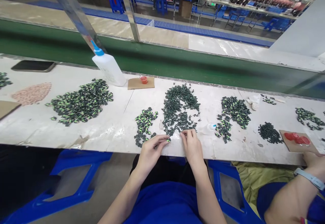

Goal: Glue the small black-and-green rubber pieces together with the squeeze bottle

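My left hand (152, 149) is at the table's front edge, thumb and forefinger pinched on a small black-and-green piece (168, 140). Close to its right, my right hand (192, 146) has its fingertips pressed together at the lower edge of a pile of small dark pieces (180, 97); whatever they may hold is too small to make out. Just beyond my left hand lies a smaller heap of black-and-green pieces (145, 120). A little white bottle with a blue tip (209, 128) lies right of my right hand.
A white squeeze bottle (111, 69) stands behind a large black-and-green heap (82, 102). Cardboard (133, 83) carries a small red cup (144, 79). More heaps (235, 110) lie rightward. A co-worker's hand (313, 159) is at far right. A green conveyor side (157, 59) runs behind.
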`<action>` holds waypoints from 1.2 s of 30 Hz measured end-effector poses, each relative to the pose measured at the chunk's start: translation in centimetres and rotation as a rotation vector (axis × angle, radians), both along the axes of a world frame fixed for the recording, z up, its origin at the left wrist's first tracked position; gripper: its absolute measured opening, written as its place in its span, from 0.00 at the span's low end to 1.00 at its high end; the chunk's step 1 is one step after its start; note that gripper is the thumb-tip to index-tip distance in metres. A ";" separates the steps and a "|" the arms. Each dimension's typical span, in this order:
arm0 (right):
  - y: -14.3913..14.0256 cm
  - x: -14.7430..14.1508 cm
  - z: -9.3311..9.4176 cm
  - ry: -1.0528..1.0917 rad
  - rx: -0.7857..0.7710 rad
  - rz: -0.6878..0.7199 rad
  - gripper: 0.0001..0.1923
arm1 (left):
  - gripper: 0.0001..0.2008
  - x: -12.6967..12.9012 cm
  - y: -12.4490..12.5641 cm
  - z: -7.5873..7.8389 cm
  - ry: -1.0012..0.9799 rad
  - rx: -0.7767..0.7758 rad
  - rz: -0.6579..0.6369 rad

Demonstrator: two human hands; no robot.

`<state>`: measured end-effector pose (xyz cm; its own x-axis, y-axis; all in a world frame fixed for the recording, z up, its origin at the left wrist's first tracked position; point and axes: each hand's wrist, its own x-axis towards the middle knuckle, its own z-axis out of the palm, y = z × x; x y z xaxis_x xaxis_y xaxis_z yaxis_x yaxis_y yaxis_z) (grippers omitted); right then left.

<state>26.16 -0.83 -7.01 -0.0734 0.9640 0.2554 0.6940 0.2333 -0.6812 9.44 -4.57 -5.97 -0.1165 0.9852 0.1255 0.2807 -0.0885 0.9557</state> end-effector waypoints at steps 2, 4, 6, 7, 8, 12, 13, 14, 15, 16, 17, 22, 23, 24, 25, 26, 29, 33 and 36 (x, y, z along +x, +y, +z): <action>-0.3 0.0 0.4 0.156 -0.060 0.028 0.16 | 0.07 0.1 0.1 0.3 0.034 0.029 -0.008; -0.7 0.0 0.8 0.342 -0.174 0.067 0.14 | 0.07 0.2 0.2 0.5 0.079 0.064 -0.022; -1.2 -0.1 1.2 0.470 -0.256 0.104 0.13 | 0.08 0.4 0.5 0.6 0.129 0.111 -0.038; -1.4 -0.2 1.4 0.502 -0.266 0.121 0.13 | 0.08 0.5 0.6 0.6 0.154 0.135 -0.044; -1.5 -0.2 1.5 0.515 -0.260 0.139 0.12 | 0.08 0.6 0.7 0.6 0.176 0.160 -0.047; -1.7 -0.5 1.6 0.514 -0.233 0.167 0.12 | 0.09 0.8 0.9 0.7 0.233 0.204 -0.056; -1.7 -0.6 1.5 0.527 -0.242 0.149 0.12 | 0.09 0.9 0.9 0.7 0.240 0.201 -0.059; -1.7 -0.6 1.4 0.547 -0.259 0.126 0.12 | 0.09 0.9 0.9 0.6 0.245 0.194 -0.063; -1.7 -0.6 1.4 0.569 -0.279 0.105 0.12 | 0.09 0.9 0.9 0.6 0.246 0.186 -0.067; -1.6 -0.6 1.3 0.589 -0.299 0.092 0.11 | 0.09 0.8 0.9 0.5 0.243 0.179 -0.071; -1.6 -0.6 1.3 0.604 -0.317 0.089 0.11 | 0.09 0.8 0.9 0.5 0.235 0.168 -0.076; -1.5 -0.5 1.6 0.701 -0.388 0.100 0.08 | 0.07 0.9 1.0 0.5 0.129 0.118 -0.092; -1.5 -0.5 1.6 0.738 -0.412 0.090 0.08 | 0.07 0.9 1.0 0.6 0.095 0.105 -0.095; -1.5 -0.5 1.6 0.776 -0.436 0.077 0.09 | 0.06 1.0 1.0 0.7 0.058 0.089 -0.096; -1.5 -0.5 1.6 0.811 -0.455 0.060 0.10 | 0.05 1.1 1.0 0.8 0.021 0.072 -0.097; -1.5 -0.5 1.5 0.840 -0.467 0.041 0.12 | 0.05 1.1 1.0 0.8 -0.016 0.055 -0.096; -1.6 -0.6 1.3 0.881 -0.457 0.003 0.15 | 0.04 1.4 0.9 1.0 -0.112 0.005 -0.084; -1.8 -0.7 1.4 0.873 -0.411 -0.002 0.13 | 0.07 1.8 0.5 1.1 -0.175 -0.059 -0.058; -1.9 -0.7 1.6 0.860 -0.392 0.011 0.12 | 0.08 2.1 0.2 1.1 -0.188 -0.060 -0.032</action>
